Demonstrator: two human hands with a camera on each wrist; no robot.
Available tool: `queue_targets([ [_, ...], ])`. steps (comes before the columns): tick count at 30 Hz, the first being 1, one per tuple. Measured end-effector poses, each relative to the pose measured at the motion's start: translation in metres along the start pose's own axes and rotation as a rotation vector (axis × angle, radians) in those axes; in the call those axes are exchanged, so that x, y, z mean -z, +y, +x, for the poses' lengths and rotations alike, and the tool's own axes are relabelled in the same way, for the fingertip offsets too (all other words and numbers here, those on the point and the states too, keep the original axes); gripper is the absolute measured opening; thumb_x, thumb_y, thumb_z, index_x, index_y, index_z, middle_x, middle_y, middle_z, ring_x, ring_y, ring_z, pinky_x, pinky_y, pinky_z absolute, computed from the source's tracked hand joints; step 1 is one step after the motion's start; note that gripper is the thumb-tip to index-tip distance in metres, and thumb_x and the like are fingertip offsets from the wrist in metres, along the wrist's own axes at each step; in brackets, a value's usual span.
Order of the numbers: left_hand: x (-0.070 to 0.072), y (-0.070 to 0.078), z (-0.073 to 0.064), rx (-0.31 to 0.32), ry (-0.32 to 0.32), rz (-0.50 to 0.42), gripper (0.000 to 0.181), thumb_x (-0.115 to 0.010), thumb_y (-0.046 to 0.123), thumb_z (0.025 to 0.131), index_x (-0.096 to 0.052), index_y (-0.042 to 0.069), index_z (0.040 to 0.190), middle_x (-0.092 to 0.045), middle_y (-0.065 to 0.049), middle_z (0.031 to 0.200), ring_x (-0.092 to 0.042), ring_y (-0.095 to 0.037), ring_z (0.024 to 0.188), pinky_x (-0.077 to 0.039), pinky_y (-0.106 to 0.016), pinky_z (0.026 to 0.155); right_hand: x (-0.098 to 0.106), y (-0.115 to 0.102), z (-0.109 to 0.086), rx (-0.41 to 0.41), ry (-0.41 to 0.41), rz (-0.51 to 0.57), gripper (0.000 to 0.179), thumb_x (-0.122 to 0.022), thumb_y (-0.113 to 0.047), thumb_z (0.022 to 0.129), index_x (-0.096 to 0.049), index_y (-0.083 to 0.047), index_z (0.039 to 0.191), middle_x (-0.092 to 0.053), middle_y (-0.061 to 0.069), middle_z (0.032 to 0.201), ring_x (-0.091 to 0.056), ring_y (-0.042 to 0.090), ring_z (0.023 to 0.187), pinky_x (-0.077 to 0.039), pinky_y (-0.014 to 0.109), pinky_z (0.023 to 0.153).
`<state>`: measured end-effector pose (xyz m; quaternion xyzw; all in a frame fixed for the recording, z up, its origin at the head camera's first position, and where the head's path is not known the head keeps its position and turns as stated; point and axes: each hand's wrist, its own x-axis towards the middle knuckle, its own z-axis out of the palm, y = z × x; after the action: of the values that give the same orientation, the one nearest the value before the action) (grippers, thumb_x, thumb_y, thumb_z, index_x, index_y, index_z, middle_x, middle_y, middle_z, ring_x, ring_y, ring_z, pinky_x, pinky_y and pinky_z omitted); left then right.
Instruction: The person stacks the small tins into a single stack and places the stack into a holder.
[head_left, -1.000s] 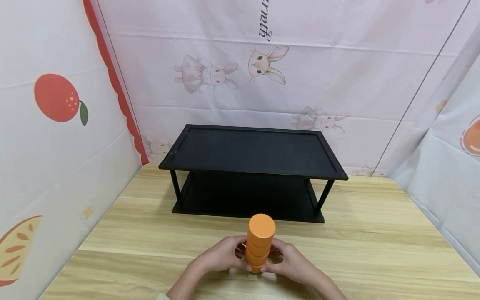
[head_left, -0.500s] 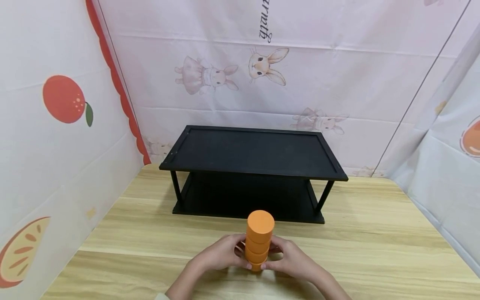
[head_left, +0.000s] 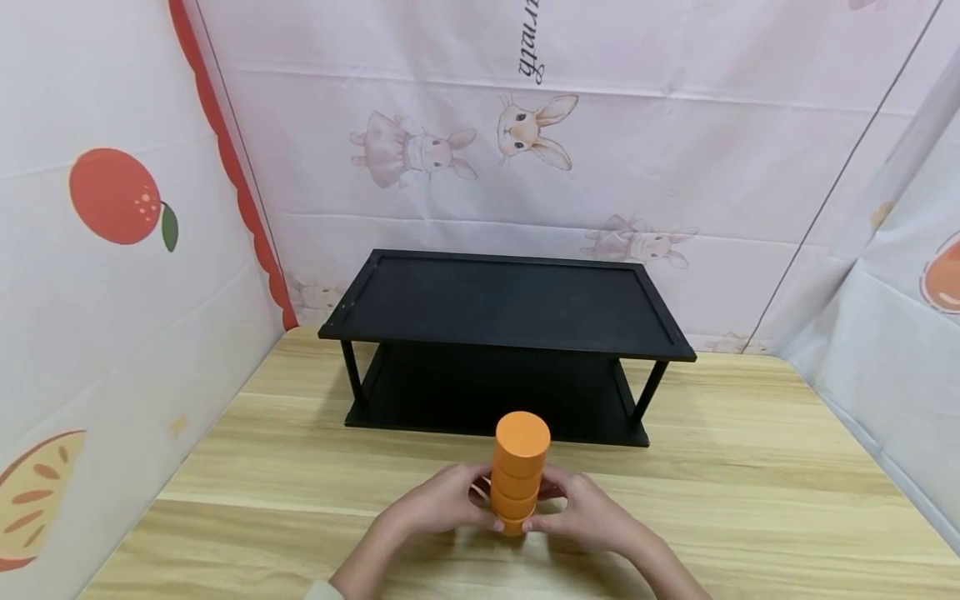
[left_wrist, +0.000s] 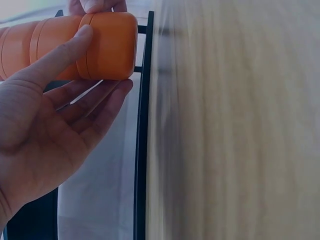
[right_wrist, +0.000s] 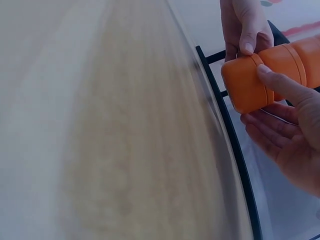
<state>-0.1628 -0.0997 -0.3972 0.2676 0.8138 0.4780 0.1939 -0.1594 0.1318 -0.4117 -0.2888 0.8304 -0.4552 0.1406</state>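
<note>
An upright stack of orange cylindrical containers (head_left: 518, 467) stands between both hands, in front of the black shelf (head_left: 510, 304). From the left, my left hand (head_left: 442, 502) grips the lower part, its thumb across the near side and its fingers behind. My right hand (head_left: 588, 512) holds the same part from the other side, thumb tip near the left thumb. In the left wrist view the bottom orange container (left_wrist: 112, 45) has a rounded lower edge and a groove near the thumb. The fingertips (right_wrist: 247, 120) in the right wrist view sit right at its bottom edge.
The two-tier shelf stands on the wooden table (head_left: 750, 467) just beyond the hands, its legs (head_left: 649, 390) at the corners. Printed cloth (head_left: 660, 150) hangs behind, with white fruit-patterned sheets (head_left: 187, 400) at both sides.
Both hands, with the orange stack between them, have shifted slightly up in the head view. Their grip looks the same, and the shelf has not moved.
</note>
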Motion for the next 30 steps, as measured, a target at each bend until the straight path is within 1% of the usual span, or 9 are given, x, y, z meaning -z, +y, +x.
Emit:
queue_targets([
  [4,0.002,0.003,0.000,0.017,-0.004,-0.001,0.050,-0.079,0.014,0.072,-0.057,0.012,0.116,-0.059,0.008,0.103,-0.056,-0.009,0.091,-0.047,-0.025,0.081,0.003,-0.002,0.001,-0.010,-0.004,-0.008,0.049,-0.072,-0.035,0.079,-0.055,-0.015,0.120,-0.059,-0.006,0.112,-0.058,0.012,0.096,-0.046,0.038,0.086],
  [9,0.007,0.005,0.002,0.038,-0.011,-0.002,0.049,-0.079,0.016,0.073,-0.057,0.014,0.116,-0.059,0.009,0.104,-0.056,-0.009,0.091,-0.047,-0.025,0.080,0.005,-0.003,0.004,0.005,-0.005,-0.010,0.049,-0.072,-0.035,0.079,-0.055,-0.015,0.120,-0.059,-0.005,0.112,-0.058,0.011,0.095,-0.046,0.038,0.086],
  [16,0.013,0.008,0.004,-0.005,-0.011,-0.003,0.049,-0.078,0.015,0.074,-0.057,0.013,0.118,-0.059,0.007,0.108,-0.056,-0.010,0.093,-0.047,-0.027,0.084,0.010,-0.005,0.007,0.012,0.000,0.005,0.050,-0.072,-0.034,0.079,-0.054,-0.014,0.121,-0.059,-0.005,0.112,-0.058,0.012,0.096,-0.045,0.041,0.087],
  [22,0.017,0.011,0.005,0.011,-0.002,-0.002,0.046,-0.078,0.014,0.074,-0.058,0.011,0.116,-0.059,0.006,0.105,-0.056,-0.011,0.092,-0.047,-0.027,0.083,0.014,-0.010,0.010,0.023,0.010,0.005,0.052,-0.073,-0.033,0.078,-0.054,-0.013,0.122,-0.059,-0.005,0.112,-0.058,0.012,0.096,-0.046,0.041,0.087],
  [27,0.019,0.013,0.006,0.026,-0.005,0.005,0.046,-0.078,0.015,0.074,-0.058,0.011,0.116,-0.059,0.007,0.104,-0.056,-0.011,0.092,-0.046,-0.027,0.083,0.016,-0.012,0.011,0.017,0.008,0.006,0.052,-0.073,-0.033,0.078,-0.054,-0.012,0.122,-0.059,-0.004,0.112,-0.057,0.012,0.097,-0.045,0.042,0.088],
  [30,0.020,0.013,0.008,0.018,-0.012,0.006,0.047,-0.077,0.015,0.075,-0.057,0.011,0.117,-0.058,0.007,0.105,-0.056,-0.011,0.093,-0.046,-0.029,0.084,0.017,-0.013,0.012,0.011,0.006,0.007,0.053,-0.073,-0.034,0.078,-0.054,-0.012,0.122,-0.058,-0.004,0.112,-0.057,0.012,0.097,-0.044,0.043,0.088],
])
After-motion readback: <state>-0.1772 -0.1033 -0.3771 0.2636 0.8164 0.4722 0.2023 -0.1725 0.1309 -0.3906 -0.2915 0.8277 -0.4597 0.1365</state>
